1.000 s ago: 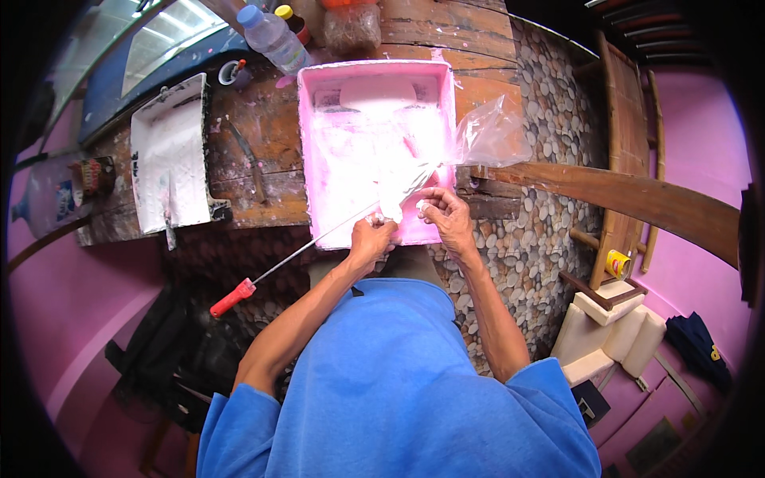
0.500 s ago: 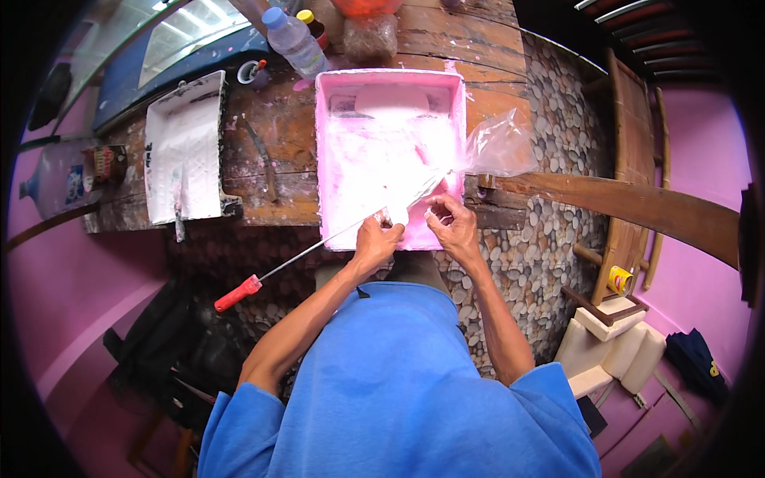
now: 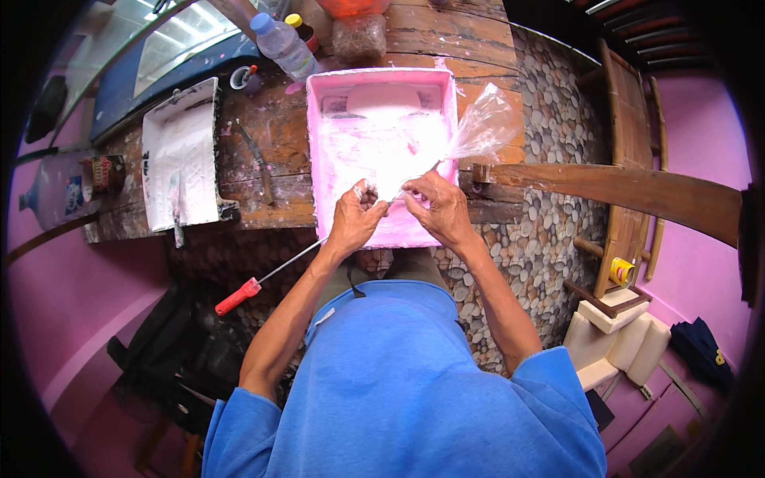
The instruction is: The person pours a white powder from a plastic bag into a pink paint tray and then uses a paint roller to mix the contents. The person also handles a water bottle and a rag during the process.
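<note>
A pink paint tray [image 3: 322, 143] lies on a worn wooden bench, with a paint roller head [image 3: 383, 99] resting at its far end. Both my hands work at the tray's near edge. My left hand [image 3: 353, 220] and my right hand [image 3: 434, 205] pinch a clear plastic bag [image 3: 481, 127] that stretches up and to the right over the tray's corner. A long metal rod with a red grip [image 3: 238, 296] runs from under my left hand down to the left.
A white paint tray [image 3: 182, 155] lies left of the pink one. Plastic bottles [image 3: 280, 44] stand at the bench's back. A wooden beam [image 3: 621, 190] juts in from the right. White foam blocks [image 3: 624, 334] and a small yellow tin [image 3: 620, 272] sit lower right on the pebble floor.
My hands stayed at the tray's near edge. The plastic bag has been pulled more taut and now stands up to the right. The view shifted slightly.
</note>
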The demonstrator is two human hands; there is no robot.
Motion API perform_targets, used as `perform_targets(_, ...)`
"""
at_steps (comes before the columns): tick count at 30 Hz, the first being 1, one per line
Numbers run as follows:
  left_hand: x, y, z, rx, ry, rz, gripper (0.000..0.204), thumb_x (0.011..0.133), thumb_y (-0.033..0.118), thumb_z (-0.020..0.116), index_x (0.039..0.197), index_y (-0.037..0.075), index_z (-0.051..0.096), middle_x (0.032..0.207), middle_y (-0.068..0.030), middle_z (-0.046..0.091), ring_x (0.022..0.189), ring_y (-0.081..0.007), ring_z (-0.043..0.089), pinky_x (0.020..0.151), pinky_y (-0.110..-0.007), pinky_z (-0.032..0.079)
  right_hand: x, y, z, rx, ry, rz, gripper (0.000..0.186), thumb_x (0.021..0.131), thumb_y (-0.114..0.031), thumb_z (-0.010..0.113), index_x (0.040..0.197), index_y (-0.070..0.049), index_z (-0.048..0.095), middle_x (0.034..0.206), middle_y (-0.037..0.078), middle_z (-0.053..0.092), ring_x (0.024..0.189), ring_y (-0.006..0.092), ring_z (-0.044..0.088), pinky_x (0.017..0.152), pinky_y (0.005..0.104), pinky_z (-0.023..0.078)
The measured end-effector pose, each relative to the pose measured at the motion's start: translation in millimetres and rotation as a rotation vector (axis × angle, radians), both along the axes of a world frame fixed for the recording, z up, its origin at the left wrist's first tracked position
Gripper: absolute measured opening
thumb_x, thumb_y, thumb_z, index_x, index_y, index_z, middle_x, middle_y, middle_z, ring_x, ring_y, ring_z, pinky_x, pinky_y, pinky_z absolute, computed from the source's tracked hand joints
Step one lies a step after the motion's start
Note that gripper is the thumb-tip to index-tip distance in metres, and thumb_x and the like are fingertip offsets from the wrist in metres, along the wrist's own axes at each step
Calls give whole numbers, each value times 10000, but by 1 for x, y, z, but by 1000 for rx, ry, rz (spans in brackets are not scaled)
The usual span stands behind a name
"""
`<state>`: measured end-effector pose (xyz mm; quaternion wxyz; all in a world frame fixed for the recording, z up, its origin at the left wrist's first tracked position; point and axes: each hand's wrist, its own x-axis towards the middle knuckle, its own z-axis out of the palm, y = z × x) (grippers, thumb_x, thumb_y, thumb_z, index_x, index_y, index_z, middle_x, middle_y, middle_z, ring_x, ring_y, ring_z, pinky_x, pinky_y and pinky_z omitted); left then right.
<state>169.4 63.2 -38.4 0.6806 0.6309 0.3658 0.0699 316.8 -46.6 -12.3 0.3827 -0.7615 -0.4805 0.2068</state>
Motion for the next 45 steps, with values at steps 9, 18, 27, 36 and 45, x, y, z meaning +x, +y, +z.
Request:
perform_targets(9, 1, -4, -4, -194, 17, 90, 134, 858, 99, 561, 957, 9, 553, 849, -84, 620, 754, -152, 622, 680, -287, 517, -10, 4, -13, -226, 443, -134, 177, 791, -151, 625, 881, -4, 664, 756, 113, 660, 684, 176, 626, 654, 318, 486)
perform_targets(18, 6, 4, 1, -324, -14, 111, 109, 851, 109, 581, 910, 18, 579, 798, -60, 616, 717, -136, 601, 671, -272, 511, -3, 3, -13, -141, 553, -178, 269, 749, -176, 692, 951, -3, 659, 852, 92, 646, 778, 168, 605, 708, 313, 483)
perform_targets(27, 44, 32, 28, -391, -83, 28, 164, 861, 173, 609, 900, 15, 604, 806, -34, 598, 739, -115, 580, 682, -260, 495, 16, 21, -43, 136, -156, -183, 373, 687, -246, 752, 1035, -131, 676, 1078, 118, 554, 1030, 298, 493, 925, 421, 368)
perform_targets(36, 49, 47, -36, 447, 28, 72, 472, 830, 177, 638, 1224, -18, 466, 1081, -127, 605, 972, -226, 593, 892, -334, 458, 45, 50, -37, 175, 15, -70, 218, 802, -262, 671, 891, -65, 701, 782, 71, 654, 778, 220, 605, 808, 380, 409)
perform_targets(45, 70, 48, -37, -289, -207, -93, 327, 873, 41, 579, 1195, 21, 522, 1036, -44, 628, 925, -115, 590, 817, -275, 492, 68, 71, -9, -50, 581, -136, 217, 842, -207, 664, 900, 1, 677, 779, 22, 646, 709, 70, 530, 628, 258, 448)
